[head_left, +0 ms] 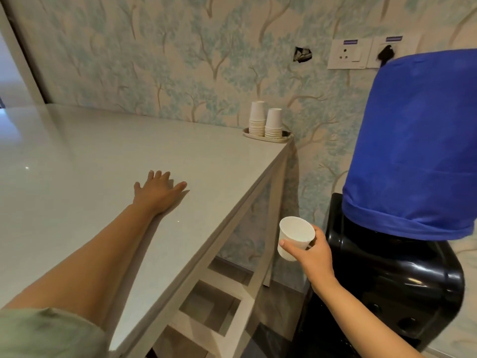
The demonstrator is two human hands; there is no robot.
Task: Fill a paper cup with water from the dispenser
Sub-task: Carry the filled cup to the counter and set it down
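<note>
My right hand [313,251] grips a white paper cup [294,235], upright and looking empty, in the gap between the table's edge and the dispenser. The black water dispenser [392,285] stands at the right, with a bottle in a blue cover [413,151] on top. Its taps are not visible from here. My left hand [157,189] lies flat on the grey tabletop [90,156], fingers spread, holding nothing.
Two stacks of white paper cups [265,122] stand upside down on a small tray [281,138] at the table's far right corner. Wall sockets [348,54] with a plugged-in black plug sit above the dispenser. Open shelves [206,303] run under the table.
</note>
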